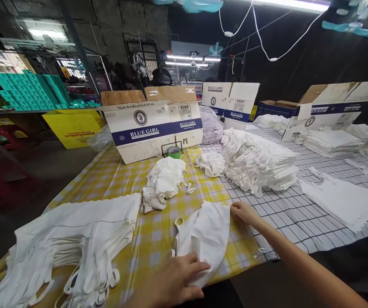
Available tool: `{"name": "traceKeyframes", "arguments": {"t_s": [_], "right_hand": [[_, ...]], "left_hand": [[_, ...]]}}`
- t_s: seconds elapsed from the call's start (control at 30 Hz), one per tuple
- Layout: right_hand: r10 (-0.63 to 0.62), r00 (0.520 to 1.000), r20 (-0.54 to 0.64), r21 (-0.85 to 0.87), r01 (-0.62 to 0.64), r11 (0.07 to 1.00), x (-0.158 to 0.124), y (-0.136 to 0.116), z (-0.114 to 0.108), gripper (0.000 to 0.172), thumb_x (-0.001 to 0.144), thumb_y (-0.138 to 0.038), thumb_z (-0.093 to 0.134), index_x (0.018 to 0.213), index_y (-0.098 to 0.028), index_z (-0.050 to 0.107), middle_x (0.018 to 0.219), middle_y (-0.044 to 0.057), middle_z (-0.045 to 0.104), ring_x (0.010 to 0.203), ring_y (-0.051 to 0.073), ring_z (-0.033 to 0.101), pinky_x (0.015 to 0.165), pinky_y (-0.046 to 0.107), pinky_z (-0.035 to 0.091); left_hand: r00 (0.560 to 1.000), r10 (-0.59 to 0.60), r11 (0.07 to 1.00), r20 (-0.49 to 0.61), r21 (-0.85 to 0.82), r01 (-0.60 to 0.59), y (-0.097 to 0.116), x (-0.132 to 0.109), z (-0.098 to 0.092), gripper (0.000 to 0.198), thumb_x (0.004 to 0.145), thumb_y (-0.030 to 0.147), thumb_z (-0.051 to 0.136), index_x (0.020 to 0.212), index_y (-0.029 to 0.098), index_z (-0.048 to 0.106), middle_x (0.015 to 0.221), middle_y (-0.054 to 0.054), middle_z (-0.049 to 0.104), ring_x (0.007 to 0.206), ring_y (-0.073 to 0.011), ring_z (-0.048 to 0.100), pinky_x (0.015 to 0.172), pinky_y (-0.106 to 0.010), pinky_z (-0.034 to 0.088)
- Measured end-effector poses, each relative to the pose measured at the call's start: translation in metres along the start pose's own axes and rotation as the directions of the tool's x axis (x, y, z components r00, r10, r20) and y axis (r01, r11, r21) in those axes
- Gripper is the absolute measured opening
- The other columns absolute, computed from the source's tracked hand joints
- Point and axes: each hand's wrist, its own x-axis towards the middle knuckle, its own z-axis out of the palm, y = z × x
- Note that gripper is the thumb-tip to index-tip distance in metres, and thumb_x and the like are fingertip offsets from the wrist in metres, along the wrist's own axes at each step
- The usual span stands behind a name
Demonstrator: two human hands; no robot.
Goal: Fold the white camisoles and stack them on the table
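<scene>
On the yellow-checked cloth, near its front edge: loose white garment, laid out between both hands. Left hand is on its near left part, fingers spread, not gripping. Right hand has fingertips at the far right corner; can't tell if pinching or just touching. White garment stack to the left, crumpled white bundle just beyond, green tape roll behind that.

My single view from my head, facing forward and down, close above my hands, across the checked-cloth-covered counter, to the far wall
</scene>
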Motion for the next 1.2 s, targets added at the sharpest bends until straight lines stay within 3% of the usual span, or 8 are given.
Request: {"name": "traceKeyframes", "arguments": {"t_s": [0.2, 0.3, 0.53, 0.77, 0.87, 0.97, 1.07, 1.2], "right_hand": [[-0.017, 0.995, -0.095, -0.011, 0.016, 1.000, -0.011, 0.015, 0.000, 0.015, 0.081, -0.025, 0.039, 0.086, -0.020, 0.052, 0.053, -0.004, 0.053, 0.036, 0.010, 0.046, 0.038, 0.021, 0.033], [-0.219, 0.956, -0.194, -0.134, 0.195, 0.972, -0.024, 0.004, 0.002, 0.018, 0.077, -0.016, 0.040, 0.089, -0.021, 0.053, 0.067, 0.000, 0.058, 0.054, 0.013, 0.053, 0.052, 0.024, 0.040], [-0.654, 0.713, 0.252, -0.240, 0.701, 0.672, -0.050, -0.012, 0.003, 0.048, 0.059, 0.000, 0.050, 0.099, -0.024, 0.059, 0.118, 0.005, 0.051, 0.113, 0.021, 0.042, 0.093, 0.033, 0.036], [-0.611, 0.788, 0.077, -0.211, 0.612, 0.762, -0.052, -0.026, 0.022, 0.016, 0.077, -0.010, 0.049, 0.078, -0.019, 0.062, 0.085, 0.003, 0.062, 0.083, 0.017, 0.054, 0.081, 0.032, 0.039], [-0.574, 0.815, 0.075, 0.006, 0.575, 0.818, -0.064, -0.046, 0.015, 0.013, 0.083, -0.022, 0.048, 0.077, -0.018, 0.059, 0.065, -0.001, 0.056, 0.063, 0.012, 0.049, 0.064, 0.025, 0.038], [-0.514, 0.852, 0.098, 0.283, 0.471, 0.835, -0.073, -0.062, 0.001, 0.022, 0.082, -0.037, 0.053, 0.075, -0.017, 0.057, 0.062, -0.002, 0.051, 0.057, 0.010, 0.045, 0.052, 0.021, 0.033], [-0.446, 0.870, 0.209, 0.510, 0.292, 0.809, -0.073, -0.071, -0.015, 0.031, 0.076, -0.046, 0.059, 0.080, -0.016, 0.058, 0.064, -0.002, 0.052, 0.054, 0.009, 0.044, 0.048, 0.019, 0.030], [-0.430, 0.853, 0.298, 0.638, 0.157, 0.754, -0.065, -0.074, -0.031, 0.036, 0.068, -0.047, 0.067, 0.077, -0.014, 0.060, 0.065, -0.002, 0.055, 0.055, 0.007, 0.047, 0.050, 0.018, 0.032]], "left_hand": [[0.910, -0.195, 0.980, -0.366, -0.094, 0.172, -0.023, 0.022, -0.017, 0.028, 0.085, 0.027, 0.043, 0.109, 0.025, 0.057, 0.099, -0.004, 0.057, 0.074, -0.0144, 0.056, 0.074, -0.029, 0.046], [0.863, -0.211, 0.975, -0.458, -0.044, 0.216, -0.029, 0.026, -0.016, 0.026, 0.085, 0.027, 0.041, 0.107, 0.024, 0.056, 0.101, -0.006, 0.055, 0.073, -0.0159, 0.056, 0.074, -0.033, 0.047], [0.938, 0.024, 0.978, -0.346, 0.203, 0.050, 0.018, 0.022, 0.021, 0.035, 0.079, 0.034, 0.052, 0.114, 0.026, 0.052, 0.103, -0.009, 0.055, 0.094, -0.0264, 0.052, 0.083, -0.041, 0.045], [0.897, -0.219, 0.921, -0.384, 0.223, 0.320, 0.035, 0.084, 0.053, 0.059, 0.075, 0.040, 0.056, 0.126, 0.016, 0.041, 0.108, -0.017, 0.054, 0.089, -0.0318, 0.056, 0.072, -0.044, 0.045], [0.834, -0.356, 0.902, -0.421, 0.077, 0.424, 0.032, 0.097, 0.035, 0.032, 0.083, 0.032, 0.043, 0.108, 0.017, 0.056, 0.089, -0.013, 0.061, 0.075, -0.0265, 0.060, 0.065, -0.038, 0.043], [0.843, -0.380, 0.917, -0.381, -0.272, 0.290, 0.030, 0.092, -0.006, 0.029, 0.084, 0.035, 0.041, 0.081, 0.016, 0.063, 0.075, -0.008, 0.064, 0.072, -0.0218, 0.060, 0.064, -0.031, 0.042], [0.892, -0.378, 0.707, -0.246, -0.699, 0.107, 0.031, 0.076, -0.055, 0.027, 0.078, 0.037, 0.051, 0.082, 0.014, 0.064, 0.073, -0.005, 0.066, 0.064, -0.0167, 0.059, 0.056, -0.024, 0.041], [0.866, -0.465, 0.442, -0.185, -0.896, 0.046, 0.029, 0.044, -0.113, 0.024, 0.064, 0.032, 0.065, 0.074, 0.010, 0.065, 0.065, -0.005, 0.066, 0.059, -0.0158, 0.059, 0.056, -0.024, 0.043]]}}
